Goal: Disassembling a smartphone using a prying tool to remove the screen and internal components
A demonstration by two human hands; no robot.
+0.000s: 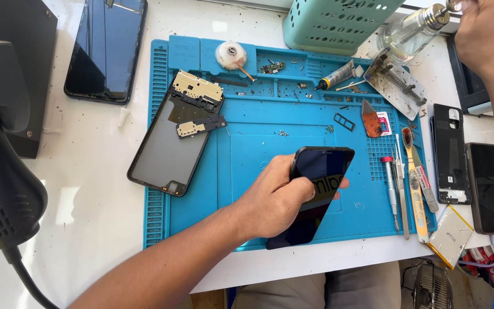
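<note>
Two hands: left (275,200) gripping one dark phone (315,189), right (484,28) clutching one glass bottle (413,28).

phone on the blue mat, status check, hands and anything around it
Left hand grips dark phone over blue mat. Right hand up at clear bottle. Opened phone and tools alongside, apart.

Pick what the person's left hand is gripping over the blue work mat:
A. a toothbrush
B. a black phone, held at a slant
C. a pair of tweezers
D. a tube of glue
B: the left hand wraps around a black phone tilted above the blue mat, while the toothbrush, tube and tweezers lie untouched on the mat.
</note>
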